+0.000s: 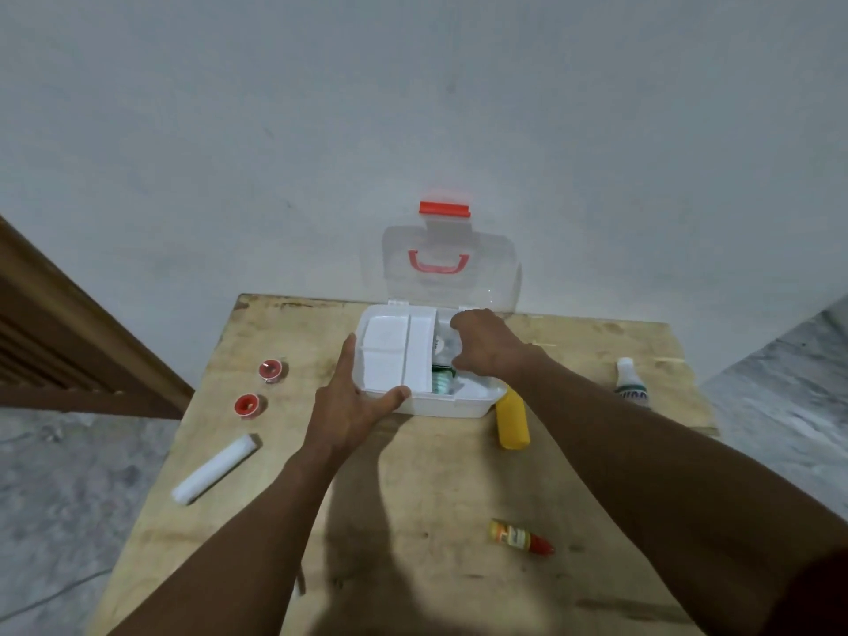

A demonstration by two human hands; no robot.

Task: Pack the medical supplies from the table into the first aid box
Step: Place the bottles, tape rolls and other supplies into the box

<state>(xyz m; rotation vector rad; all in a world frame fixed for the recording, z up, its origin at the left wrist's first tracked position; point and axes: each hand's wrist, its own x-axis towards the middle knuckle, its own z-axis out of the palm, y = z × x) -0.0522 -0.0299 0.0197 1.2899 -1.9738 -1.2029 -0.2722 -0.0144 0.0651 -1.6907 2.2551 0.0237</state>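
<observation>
Left hand [348, 401] bracing box [440, 403], right hand [482, 346] perhaps empty

Both forearms bare — no sleeves, watch or rings.

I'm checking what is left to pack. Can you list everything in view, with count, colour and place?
White plastic first aid box: 1, white, far middle of table, clear lid up with red handle and latch; white tray inside on left.
Round red tape rolls: 2, red, table left of box.
White cylindrical roll: 1, white, near left of table.
Yellow plastic bottle: 1, yellow, lying at box's right front corner.
Small red-capped bottle: 1, yellow and red, lying near right.
White bottle: 1, white, far right.
Wooden table: 1, light brown.
Left hand: 1, steadying box's left front corner.
Right hand: 1, reaching into box's right side, fingers hidden.
</observation>
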